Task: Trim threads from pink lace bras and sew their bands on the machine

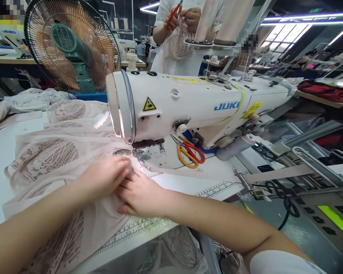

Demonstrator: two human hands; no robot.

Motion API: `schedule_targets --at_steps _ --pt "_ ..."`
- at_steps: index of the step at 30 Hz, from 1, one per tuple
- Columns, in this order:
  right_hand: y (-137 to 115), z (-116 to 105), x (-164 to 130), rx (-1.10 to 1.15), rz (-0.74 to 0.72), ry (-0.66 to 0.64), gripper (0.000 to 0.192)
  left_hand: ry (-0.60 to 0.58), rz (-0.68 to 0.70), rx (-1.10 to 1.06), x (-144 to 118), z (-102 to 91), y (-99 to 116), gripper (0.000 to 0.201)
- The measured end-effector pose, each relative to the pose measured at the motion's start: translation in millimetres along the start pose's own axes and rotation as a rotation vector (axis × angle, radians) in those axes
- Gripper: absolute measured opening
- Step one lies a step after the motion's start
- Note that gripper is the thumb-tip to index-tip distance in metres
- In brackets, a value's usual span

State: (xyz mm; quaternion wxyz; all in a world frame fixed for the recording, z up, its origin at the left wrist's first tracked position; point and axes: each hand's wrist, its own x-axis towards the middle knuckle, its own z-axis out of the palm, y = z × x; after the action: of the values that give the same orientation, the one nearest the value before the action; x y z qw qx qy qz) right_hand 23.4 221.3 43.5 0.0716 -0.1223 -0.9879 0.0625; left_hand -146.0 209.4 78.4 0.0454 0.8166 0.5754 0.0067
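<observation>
My left hand (104, 179) and my right hand (138, 194) lie side by side on a pale pink lace fabric piece (45, 160), pressing it flat just in front of the needle area (140, 150) of a white JUKI sewing machine (194, 106). Fingertips of both hands touch the fabric edge close to the presser foot. Whether the fingers pinch the cloth is hidden. Scissors with red and yellow handles (188, 152) rest on the machine bed to the right of the needle.
A standing fan (71, 45) is behind the machine at the left. More lace pieces (34, 101) are piled at the far left. A person in white (180, 34) stands behind, holding red scissors and lace. A control panel (328, 217) sits right.
</observation>
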Motion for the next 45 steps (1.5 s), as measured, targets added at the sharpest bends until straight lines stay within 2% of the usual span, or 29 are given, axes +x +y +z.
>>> schedule_targets --at_steps 2,6,11,19,27,32,38,42,45 --pt "-2 1 -2 0.006 0.016 -0.02 0.042 0.011 0.113 -0.041 -13 15.6 2 0.046" --pt "-4 3 -14 0.038 0.036 0.012 0.042 0.012 0.099 -0.065 -16 32.5 -5 0.053" --pt "-2 0 -36 0.035 0.082 0.082 0.056 -0.012 0.095 -0.065 -5 28.0 -10 0.056" --pt "-1 -12 -51 0.011 0.136 0.05 0.056 -0.011 0.111 -0.055 0 25.0 -13 0.056" --pt "3 -7 -65 0.008 0.143 0.033 0.056 0.008 0.121 -0.061 4 21.3 -12 0.056" --pt "8 -3 -66 -0.007 0.152 0.056 0.058 -0.014 0.127 -0.054 6 19.6 -14 0.058" --pt "10 -3 -56 -0.014 0.185 0.048 0.061 0.042 0.163 -0.017 16 14.3 -24 0.052" --pt "9 -1 -48 -0.033 0.214 0.054 0.064 0.104 0.24 0.033 7 4.6 -6 0.041" --pt "9 2 -45 -0.045 0.235 0.079 0.065 0.159 0.347 0.172 -14 9.1 18 0.038"
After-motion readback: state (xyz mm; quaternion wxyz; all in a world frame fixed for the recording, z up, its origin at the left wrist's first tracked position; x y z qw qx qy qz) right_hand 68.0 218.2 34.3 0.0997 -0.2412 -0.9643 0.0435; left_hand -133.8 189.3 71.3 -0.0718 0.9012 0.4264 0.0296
